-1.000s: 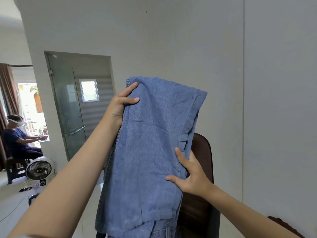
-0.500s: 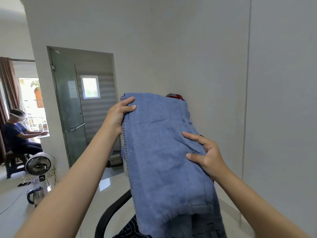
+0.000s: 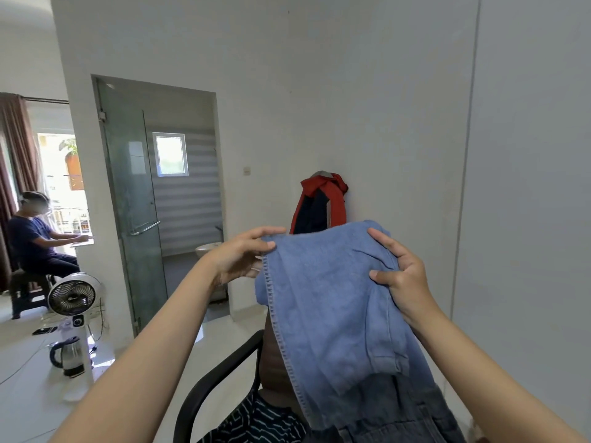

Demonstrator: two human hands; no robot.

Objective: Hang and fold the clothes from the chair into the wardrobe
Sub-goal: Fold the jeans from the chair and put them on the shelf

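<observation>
Both hands — left (image 3: 238, 257), right (image 3: 403, 276) — grip folded blue jeans (image 3: 326, 302); no legible labels.

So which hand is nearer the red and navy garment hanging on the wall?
Left. The left hand grips the jeans just left of and below the red and navy garment; the right hand grips them lower right, farther away.

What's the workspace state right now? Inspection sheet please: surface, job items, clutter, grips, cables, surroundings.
Surface: glossy white tiled floor; no table seen.
Job's things: folded blue jeans held up over the chair; striped dark garment on its seat; red and navy garment behind.
Clutter: kettle and fan on the floor.
Grips: left hand and right hand each grip the jeans' top fold.
Cables: thin cords by the fan.
Surroundings: glass door, seated person, white wall; wardrobe not identifiable.
</observation>
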